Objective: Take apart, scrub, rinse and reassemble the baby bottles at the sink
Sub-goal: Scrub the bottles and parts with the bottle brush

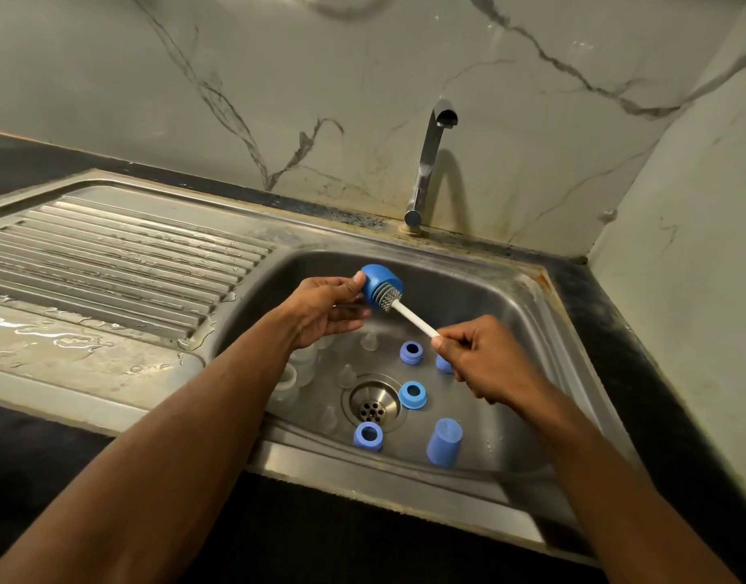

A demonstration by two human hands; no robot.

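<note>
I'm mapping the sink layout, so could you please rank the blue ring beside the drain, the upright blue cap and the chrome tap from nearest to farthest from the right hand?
From the right hand:
1. Blue ring, just left of it beside the drain.
2. Upright blue cap, toward the sink's front.
3. Chrome tap, behind the sink basin.

Blue cap [379, 284], white-handled grey brush [409, 314], grey-veined white marble wall [278, 99].

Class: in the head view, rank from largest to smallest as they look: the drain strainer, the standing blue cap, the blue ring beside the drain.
1. drain strainer
2. standing blue cap
3. blue ring beside the drain
The cap stands nearer the camera, which flatters it.
</note>
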